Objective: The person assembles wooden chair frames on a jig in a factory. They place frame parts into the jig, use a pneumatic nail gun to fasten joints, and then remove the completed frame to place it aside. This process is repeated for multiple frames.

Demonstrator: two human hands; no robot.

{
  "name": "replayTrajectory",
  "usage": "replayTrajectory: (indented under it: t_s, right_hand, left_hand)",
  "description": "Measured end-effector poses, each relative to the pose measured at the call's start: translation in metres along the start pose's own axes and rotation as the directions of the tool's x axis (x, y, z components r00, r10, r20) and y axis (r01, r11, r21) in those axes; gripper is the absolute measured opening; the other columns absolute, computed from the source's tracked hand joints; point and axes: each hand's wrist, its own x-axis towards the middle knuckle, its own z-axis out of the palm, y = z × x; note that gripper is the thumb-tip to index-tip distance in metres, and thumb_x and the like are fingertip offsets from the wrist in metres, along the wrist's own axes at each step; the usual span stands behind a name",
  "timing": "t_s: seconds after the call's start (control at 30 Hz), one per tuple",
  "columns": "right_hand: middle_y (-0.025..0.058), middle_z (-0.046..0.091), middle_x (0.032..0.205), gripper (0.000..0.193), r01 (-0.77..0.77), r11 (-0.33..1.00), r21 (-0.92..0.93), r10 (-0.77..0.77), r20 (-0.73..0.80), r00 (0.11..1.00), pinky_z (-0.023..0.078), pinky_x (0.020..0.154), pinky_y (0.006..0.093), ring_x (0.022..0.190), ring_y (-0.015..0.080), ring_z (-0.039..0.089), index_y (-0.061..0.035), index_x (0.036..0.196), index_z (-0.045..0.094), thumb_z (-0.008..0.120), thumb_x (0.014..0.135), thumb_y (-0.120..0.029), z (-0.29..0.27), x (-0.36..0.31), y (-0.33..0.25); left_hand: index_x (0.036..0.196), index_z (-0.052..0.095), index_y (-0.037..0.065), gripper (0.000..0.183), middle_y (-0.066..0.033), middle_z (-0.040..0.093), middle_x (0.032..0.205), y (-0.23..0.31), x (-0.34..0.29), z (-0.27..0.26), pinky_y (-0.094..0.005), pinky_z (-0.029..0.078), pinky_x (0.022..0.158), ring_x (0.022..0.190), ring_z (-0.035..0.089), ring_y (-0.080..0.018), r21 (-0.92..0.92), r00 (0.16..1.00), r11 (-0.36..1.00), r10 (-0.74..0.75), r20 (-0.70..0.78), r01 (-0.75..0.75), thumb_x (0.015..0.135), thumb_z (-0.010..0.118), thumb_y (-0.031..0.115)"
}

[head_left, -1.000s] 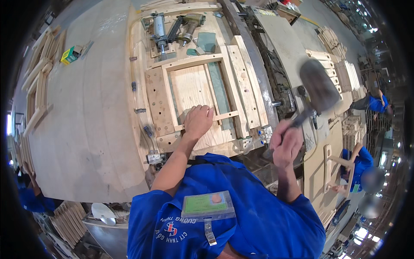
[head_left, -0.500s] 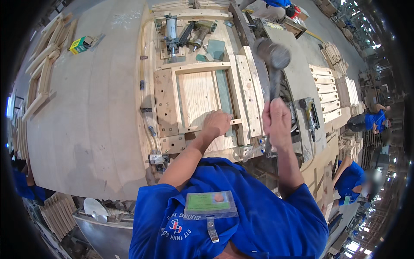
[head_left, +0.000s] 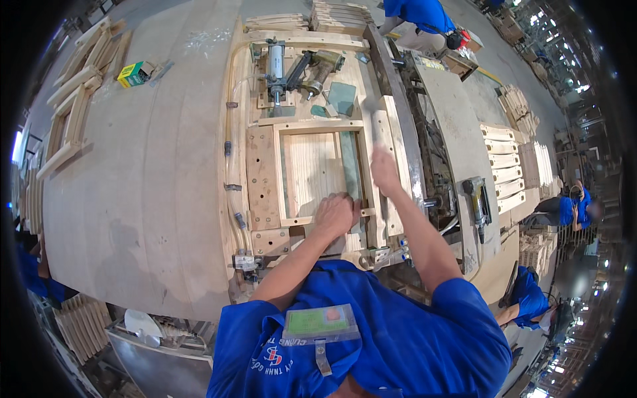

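My left hand is closed on the lower rail of a pale rectangular wooden frame, by its lower right corner. The frame lies flat on the wooden jig, with a grained board showing inside it. My right hand grips a mallet above the frame's right side; motion smears its head and handle. Below it, the frame's right side rail meets the end of the lower rail.
An air cylinder and a nail gun lie beyond the frame. Another nail gun rests on the right. A green-yellow box stands on the left tabletop. Slatted wooden parts are stacked at right. Several people in blue work nearby.
My right hand has swung the mallet from raised at the right down and leftward to the frame's right side. My left hand stays at the lower rail. The view has shifted slightly.
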Motion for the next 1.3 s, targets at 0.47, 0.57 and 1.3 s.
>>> replayTrajectory:
  t_s: [0.47,0.57,1.3]
  right_hand:
    - [0.0004,0.046,0.062,0.056,-0.145,0.988,0.050,0.144,0.024,0.989,0.035,0.040,0.0346,0.044,0.0147,0.041,-0.0099,0.082,0.054,0.040,0.115,-0.054,0.008,-0.008,0.020]
    - [-0.0046,0.041,0.059,0.056,0.009,0.977,0.211,-0.012,0.013,1.000,0.025,0.035,0.0258,0.041,0.0061,0.034,-0.0129,0.085,0.052,0.042,0.114,-0.060,0.003,-0.007,-0.027]
    - [0.0249,0.064,0.124,0.043,-0.222,0.605,-0.765,-0.470,-0.568,0.676,0.051,0.099,0.0566,0.117,0.0464,0.061,-0.0075,0.132,0.063,0.073,0.090,-0.015,-0.183,-0.036,0.067]
  left_hand:
    - [0.100,0.080,0.001,0.049,-0.0252,0.075,0.102,-0.002,-0.007,-0.006,-0.0554,0.055,0.094,0.099,0.071,-0.0462,0.012,0.996,0.996,-0.087,-0.010,0.087,0.109,0.051,0.039]
    - [0.099,0.079,0.000,0.048,-0.0260,0.075,0.100,-0.012,-0.012,-0.010,-0.0559,0.056,0.093,0.098,0.071,-0.0462,0.084,0.992,0.990,-0.117,0.050,0.113,0.109,0.052,0.038]
    - [0.098,0.076,0.000,0.046,-0.0222,0.073,0.105,-0.001,-0.011,-0.005,-0.0536,0.053,0.098,0.105,0.068,-0.0419,0.076,0.996,0.994,-0.084,0.010,0.083,0.108,0.052,0.038]
